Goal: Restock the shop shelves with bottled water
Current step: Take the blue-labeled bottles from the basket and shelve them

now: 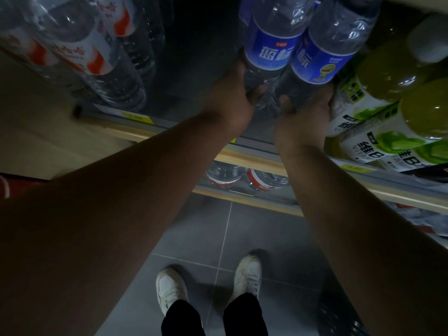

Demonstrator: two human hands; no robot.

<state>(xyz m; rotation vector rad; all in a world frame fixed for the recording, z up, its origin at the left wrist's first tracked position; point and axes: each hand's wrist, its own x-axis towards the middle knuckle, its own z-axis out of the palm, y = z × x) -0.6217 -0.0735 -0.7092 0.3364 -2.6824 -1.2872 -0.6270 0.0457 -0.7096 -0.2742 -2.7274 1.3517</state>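
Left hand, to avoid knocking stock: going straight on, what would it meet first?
Probably nothing: the left hand, gripping a clear blue-labelled water bottle, faces a dark shelf gap; depth unclear.

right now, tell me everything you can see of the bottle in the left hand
The bottle is clear plastic with water inside and a blue label bearing white characters; its cap is out of view. It tilts away over the shelf, its lower part gripped by the left hand, beside a matching bottle.
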